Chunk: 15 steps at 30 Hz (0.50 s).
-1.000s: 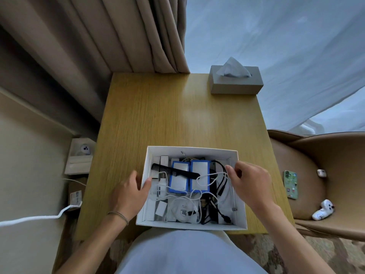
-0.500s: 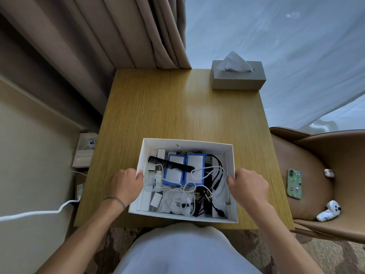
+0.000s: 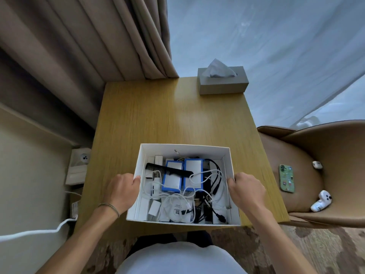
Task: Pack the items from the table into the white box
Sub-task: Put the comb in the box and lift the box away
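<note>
The white box (image 3: 185, 150) sits at the near edge of the bench (image 3: 167, 119), just in front of the person, and it is already filled. Inside lie a black comb (image 3: 167, 171) across two blue-edged packs (image 3: 182, 175), with white cables (image 3: 177, 202) and black cables (image 3: 215, 180) tangled over small white adapters.

The left hand (image 3: 120, 189) grips the box's left wall, its fingers (image 3: 136, 179) curled over the rim. The right hand (image 3: 246, 189) grips the right wall the same way, so the box is held from both sides at about mid-length.

The box looks like thin card, so its walls probably flex if squeezed hard. With its load of packs and chargers it is likely moderately heavy, and the base may sag. Holding both side walls seems sound for sliding it; for lifting, support under the base would be safer. The loose cables are soft and could spill over the low walls if the box tilts. The comb lies loose on top and may slide.

Whether the box rests flat on the bench or is slightly lifted cannot be told. The fingertips inside the walls are hidden. The lower layer of contents is buried under cables and hard to identify. No lid is in view. A grey tissue box (image 3: 223, 81) stands at the far right corner of the bench.
</note>
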Motion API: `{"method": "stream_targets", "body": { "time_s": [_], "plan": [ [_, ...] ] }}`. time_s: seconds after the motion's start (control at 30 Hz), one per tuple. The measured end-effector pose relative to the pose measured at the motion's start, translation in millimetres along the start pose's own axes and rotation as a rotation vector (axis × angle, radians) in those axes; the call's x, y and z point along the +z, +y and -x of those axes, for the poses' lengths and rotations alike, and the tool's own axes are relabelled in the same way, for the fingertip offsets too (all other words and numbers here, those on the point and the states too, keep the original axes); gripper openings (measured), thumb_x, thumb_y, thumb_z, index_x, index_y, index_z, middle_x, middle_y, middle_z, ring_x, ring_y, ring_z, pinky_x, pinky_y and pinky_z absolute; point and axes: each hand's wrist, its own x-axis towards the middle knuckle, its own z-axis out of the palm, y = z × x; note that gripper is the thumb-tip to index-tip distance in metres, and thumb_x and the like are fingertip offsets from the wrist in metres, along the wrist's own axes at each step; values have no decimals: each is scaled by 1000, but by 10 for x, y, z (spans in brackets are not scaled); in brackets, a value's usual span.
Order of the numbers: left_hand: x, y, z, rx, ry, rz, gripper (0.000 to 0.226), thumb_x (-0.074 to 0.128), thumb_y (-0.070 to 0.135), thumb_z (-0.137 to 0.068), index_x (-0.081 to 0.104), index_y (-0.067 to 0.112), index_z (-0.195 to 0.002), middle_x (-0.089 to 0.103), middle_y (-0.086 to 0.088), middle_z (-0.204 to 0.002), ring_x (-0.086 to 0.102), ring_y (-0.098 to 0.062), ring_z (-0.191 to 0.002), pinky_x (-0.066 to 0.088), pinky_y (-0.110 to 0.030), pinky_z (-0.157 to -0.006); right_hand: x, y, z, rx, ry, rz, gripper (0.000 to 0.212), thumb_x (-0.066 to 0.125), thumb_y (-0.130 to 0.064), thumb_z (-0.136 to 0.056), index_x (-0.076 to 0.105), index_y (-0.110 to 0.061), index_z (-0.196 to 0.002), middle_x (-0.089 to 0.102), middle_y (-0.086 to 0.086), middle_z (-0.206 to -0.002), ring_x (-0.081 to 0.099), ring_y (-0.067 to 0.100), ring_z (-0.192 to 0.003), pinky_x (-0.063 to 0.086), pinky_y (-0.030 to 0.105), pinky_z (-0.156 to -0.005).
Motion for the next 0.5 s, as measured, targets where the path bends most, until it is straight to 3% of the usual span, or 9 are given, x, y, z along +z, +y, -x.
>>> {"method": "stream_targets", "body": {
  "time_s": [0.3,0.5],
  "plan": [
    [-192,-100,-192,256,8,-24,56,46,31,-101,38,16,-48,30,4,-42,27,-13,-38,19,-24,-44,30,-116,679,272,146,-87,47,51,-33,-97,42,-14,-55,49,0,-53,41,16,-46,22,28,-46],
    [-316,-204,-235,435,3,-99,55,43,33,-99,44,11,-48,45,-1,-43,39,-17,-38,25,-25,-45,117,-239,1279,446,215,-137,47,53,-35,-96,44,-14,-55,51,2,-54,47,21,-48,26,28,-47]
  ]
}}
